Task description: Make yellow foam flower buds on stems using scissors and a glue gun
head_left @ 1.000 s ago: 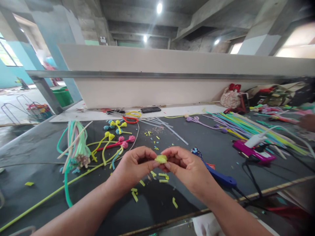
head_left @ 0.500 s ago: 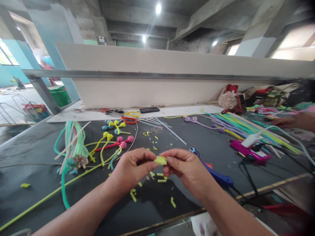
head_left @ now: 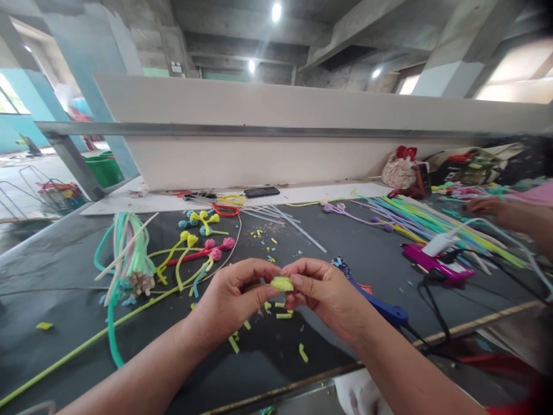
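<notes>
A small yellow-green foam-like piece (head_left: 282, 283) is pinched between both hands above the dark tabletop (head_left: 164, 346). My left hand (head_left: 235, 297) grips its left end with thumb and forefinger. On the right end, the thumb and fingers of my right hand (head_left: 322, 294) are closed. Below the hands lie yellow-green cut scraps (head_left: 284, 316). Left of them are stems with knobbed ends, one pair yellow (head_left: 189, 238) and one group pink (head_left: 216, 249). A blue-handled tool (head_left: 384, 308) with a cord lies right of my right hand, its head partly hidden.
A bundle of green and pale strips (head_left: 132, 253) sits at left, beside a long yellow-green strip (head_left: 86, 349). At right are a purple power strip (head_left: 436, 264) with cables, coloured strips (head_left: 432, 222) and another person's hand (head_left: 486, 206). A phone (head_left: 261, 192) lies by the white board (head_left: 268, 164).
My fingers shift slightly around the yellow-green piece, which stays between both hands. The other person's hand at right has moved a little to the left.
</notes>
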Demonstrator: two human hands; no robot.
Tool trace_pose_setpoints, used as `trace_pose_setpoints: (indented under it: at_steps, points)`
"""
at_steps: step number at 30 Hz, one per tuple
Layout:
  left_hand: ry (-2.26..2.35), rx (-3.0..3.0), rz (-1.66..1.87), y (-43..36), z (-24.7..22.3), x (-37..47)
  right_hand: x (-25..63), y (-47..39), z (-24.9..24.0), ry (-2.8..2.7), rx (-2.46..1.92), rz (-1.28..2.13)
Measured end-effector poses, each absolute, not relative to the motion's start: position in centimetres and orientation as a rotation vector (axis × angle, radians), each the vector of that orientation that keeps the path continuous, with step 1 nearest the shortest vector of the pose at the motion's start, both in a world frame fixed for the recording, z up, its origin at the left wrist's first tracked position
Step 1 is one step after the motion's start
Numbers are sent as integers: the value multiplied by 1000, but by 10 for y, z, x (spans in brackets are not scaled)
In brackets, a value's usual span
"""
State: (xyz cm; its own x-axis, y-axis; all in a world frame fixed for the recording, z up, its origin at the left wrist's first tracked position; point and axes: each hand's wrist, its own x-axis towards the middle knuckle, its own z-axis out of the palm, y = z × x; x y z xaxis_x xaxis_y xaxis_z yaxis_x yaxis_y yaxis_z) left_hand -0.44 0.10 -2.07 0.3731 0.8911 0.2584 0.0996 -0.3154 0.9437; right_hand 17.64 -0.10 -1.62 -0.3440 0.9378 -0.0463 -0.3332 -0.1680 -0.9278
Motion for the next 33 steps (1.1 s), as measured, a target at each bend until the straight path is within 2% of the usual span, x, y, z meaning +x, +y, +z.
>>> trace_pose_setpoints:
  at_steps: [10, 16, 33]
  points:
    - [978, 1895, 1023, 2, -16, -7, 173, -1, -16, -1093, -822, 1628]
    - [932, 1715, 1030, 4, -16, -6, 172, -3, -19, -1085, -810, 1632]
    - [953, 1662, 970, 8, -20, -5, 177, -6, -18, -1397, -902, 1307]
